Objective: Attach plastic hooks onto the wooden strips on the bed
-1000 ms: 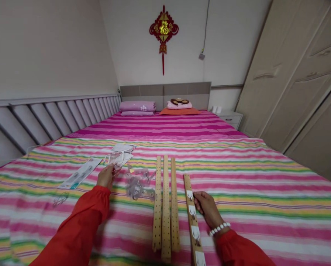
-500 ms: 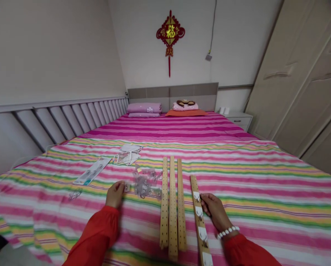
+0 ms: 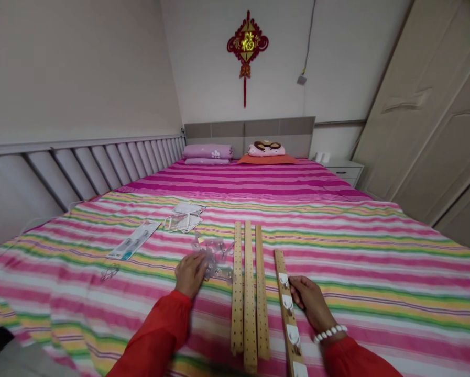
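My left hand (image 3: pixel 189 273) reaches into a heap of clear plastic hooks (image 3: pixel 215 255) on the striped bedspread, its fingers curled at the heap's near edge. Whether they hold a hook I cannot make out. My right hand (image 3: pixel 311 302) pinches the right edge of a wooden perforated strip (image 3: pixel 287 309) that carries several white hooks stuck along it. Three bare wooden strips (image 3: pixel 249 293) lie side by side between my hands.
Clear packets (image 3: pixel 183 220) and a printed card (image 3: pixel 132 241) lie further left on the bed (image 3: pixel 376 272). A small wire-like piece (image 3: pixel 109 272) sits near the left. Pillows (image 3: pixel 207 153) at the headboard, a wardrobe (image 3: pixel 435 131) on the right, a padded wall panel on the left.
My left hand has left the packets at the far left and come back right and nearer, onto the heap of clear hooks. My right hand has stayed on the hooked strip.
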Demonstrator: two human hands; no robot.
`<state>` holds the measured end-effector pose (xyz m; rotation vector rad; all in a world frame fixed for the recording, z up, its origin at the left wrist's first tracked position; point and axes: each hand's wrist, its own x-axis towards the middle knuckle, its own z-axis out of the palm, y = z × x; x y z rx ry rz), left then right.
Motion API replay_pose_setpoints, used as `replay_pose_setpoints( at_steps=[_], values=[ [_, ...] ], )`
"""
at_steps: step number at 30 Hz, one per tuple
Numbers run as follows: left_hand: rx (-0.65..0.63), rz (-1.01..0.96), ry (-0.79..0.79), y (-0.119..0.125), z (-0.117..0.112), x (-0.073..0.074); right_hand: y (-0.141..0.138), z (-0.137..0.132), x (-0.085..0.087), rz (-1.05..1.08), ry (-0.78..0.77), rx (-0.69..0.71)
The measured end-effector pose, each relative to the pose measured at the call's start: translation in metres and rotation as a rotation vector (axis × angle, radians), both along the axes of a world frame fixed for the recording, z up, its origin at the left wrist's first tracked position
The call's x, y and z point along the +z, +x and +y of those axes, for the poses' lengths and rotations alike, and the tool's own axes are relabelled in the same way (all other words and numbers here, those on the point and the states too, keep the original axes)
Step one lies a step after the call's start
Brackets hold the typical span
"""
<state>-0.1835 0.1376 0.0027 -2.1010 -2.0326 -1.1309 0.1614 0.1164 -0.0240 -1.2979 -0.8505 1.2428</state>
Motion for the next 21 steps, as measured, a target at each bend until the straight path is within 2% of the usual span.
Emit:
replay_pose_setpoints(
  at_steps=[5, 14, 18, 21],
  values=[
    [-0.068, -0.066, 0.03, 0.004, -0.014, -0.005, -0.001, -0.002, 0.004, -0.009, 0.0, 0.004],
    [-0.116, -0.265, 0.078, -0.012, -0.025, -0.01, 0.0, 0.0, 0.001, -0.008, -0.001, 0.011],
    [-0.114, -0.426, 0.043, -0.013, -0.027, -0.008, 0.0, 0.001, 0.001, -0.011, -0.002, 0.004],
    [-0.119, -0.462, 0.05, -0.007, -0.035, -0.003, 0.0, 0.001, 0.001, -0.013, 0.002, 0.005]
  ],
)
